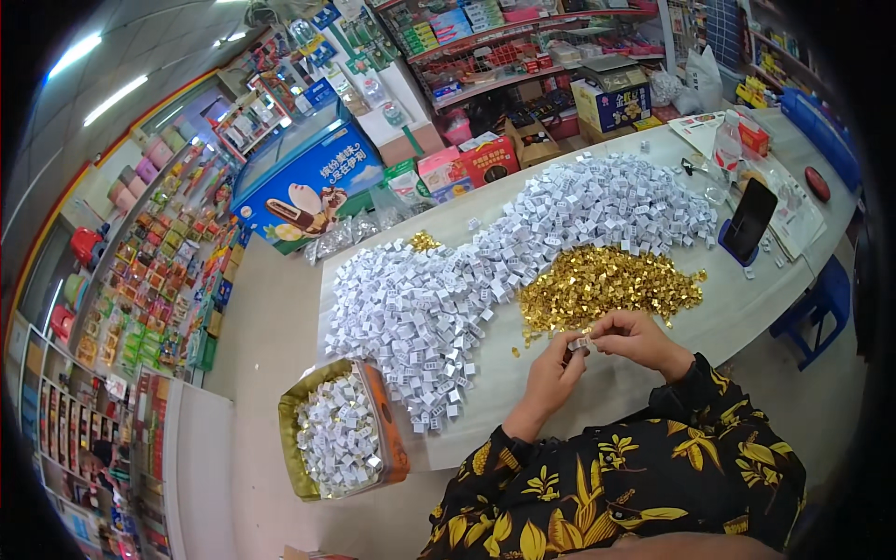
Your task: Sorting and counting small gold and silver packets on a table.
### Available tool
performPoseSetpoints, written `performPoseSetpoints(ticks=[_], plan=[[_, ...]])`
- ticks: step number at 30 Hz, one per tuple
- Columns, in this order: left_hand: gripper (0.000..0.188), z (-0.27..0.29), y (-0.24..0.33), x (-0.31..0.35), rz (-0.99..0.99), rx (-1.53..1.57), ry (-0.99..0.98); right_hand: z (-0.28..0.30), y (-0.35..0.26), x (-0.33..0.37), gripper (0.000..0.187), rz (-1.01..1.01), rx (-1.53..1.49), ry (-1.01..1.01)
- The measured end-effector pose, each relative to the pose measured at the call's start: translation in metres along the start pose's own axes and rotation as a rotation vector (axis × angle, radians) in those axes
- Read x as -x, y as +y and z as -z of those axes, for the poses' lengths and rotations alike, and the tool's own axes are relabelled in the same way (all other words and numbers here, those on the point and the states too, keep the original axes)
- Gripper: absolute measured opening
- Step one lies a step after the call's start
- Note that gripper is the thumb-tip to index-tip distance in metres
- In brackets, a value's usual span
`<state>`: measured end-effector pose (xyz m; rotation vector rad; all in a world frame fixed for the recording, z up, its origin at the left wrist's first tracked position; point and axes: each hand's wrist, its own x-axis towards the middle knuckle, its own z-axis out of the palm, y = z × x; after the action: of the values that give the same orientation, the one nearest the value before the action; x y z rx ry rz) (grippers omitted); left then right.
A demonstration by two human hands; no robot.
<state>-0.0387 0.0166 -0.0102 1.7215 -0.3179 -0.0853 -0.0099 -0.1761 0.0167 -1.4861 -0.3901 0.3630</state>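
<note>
Between my two hands, close to the table's near edge, is a small white plastic block with slots. My left hand pinches it from the left. The fingers of my right hand are pressed together at its right end; a tiny gold piece may be there, too small to be sure. Just beyond my fingers lies a heap of small gold metal pieces. Behind and to the left spreads a large pile of the same kind of white blocks.
A box full of white blocks with gold bits stands at the table's left edge. To the right are a phone on a stand, a red computer mouse and a blue stool. A blue freezer and shop shelves stand beyond the table.
</note>
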Motion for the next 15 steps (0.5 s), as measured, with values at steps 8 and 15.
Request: performPoseSetpoints(ticks=[8, 15], plan=[[0.023, 0.002, 0.001, 0.002, -0.047, -0.074, -0.036, -0.002, -0.008, -0.001, 0.014, -0.07, 0.087, -0.076], [0.022, 0.002, 0.013, -0.004, -0.136, -0.197, 0.018, 0.003, 0.006, -0.002, 0.01, -0.048, 0.101, 0.023]])
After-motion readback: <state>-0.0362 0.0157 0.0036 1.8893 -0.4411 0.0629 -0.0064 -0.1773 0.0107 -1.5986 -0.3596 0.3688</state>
